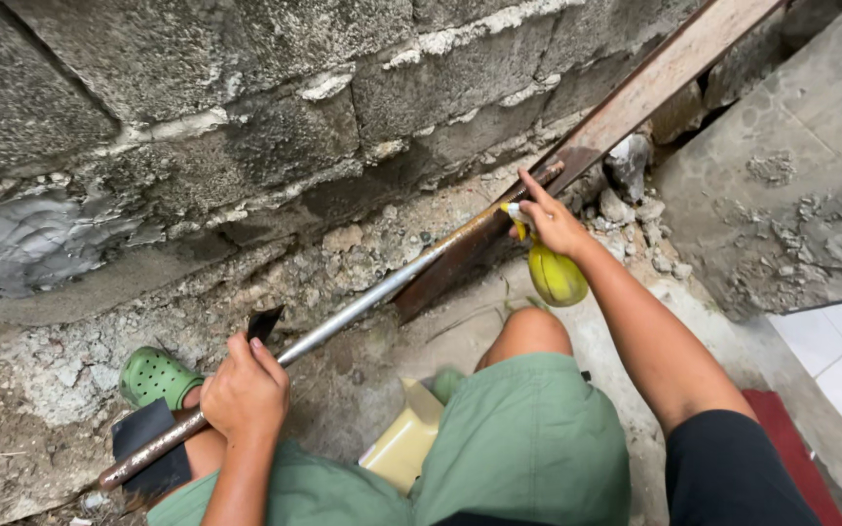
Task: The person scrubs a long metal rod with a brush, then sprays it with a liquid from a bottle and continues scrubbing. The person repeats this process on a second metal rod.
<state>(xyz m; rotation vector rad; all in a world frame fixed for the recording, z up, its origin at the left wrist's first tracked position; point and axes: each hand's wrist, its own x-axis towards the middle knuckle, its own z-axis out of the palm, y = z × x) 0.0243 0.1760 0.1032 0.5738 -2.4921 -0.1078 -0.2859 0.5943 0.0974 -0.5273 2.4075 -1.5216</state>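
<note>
**Inventory: your two hands, one pipe, one spray bottle**

- One metal pipe (pixel 343 317): long, grey, rust-tinted, lying slantwise along the foot of the block wall (pixel 197 107). Your left hand (pixel 244 392) is clenched around its lower end; its far end runs up to your right hand.
- One spray bottle (pixel 554 273): yellow-green body, white nozzle. Your right hand (pixel 553 224) grasps its neck, forefinger stretched out. Contents cannot be told.
- One wooden plank (pixel 635 97), leaning along the wall behind the pipe.
- One yellow container (pixel 403 443) under your knees; contents hidden.
- One green clog (pixel 156 375) on your foot.
- Loose rubble (pixel 626 185) by the plank.
</note>
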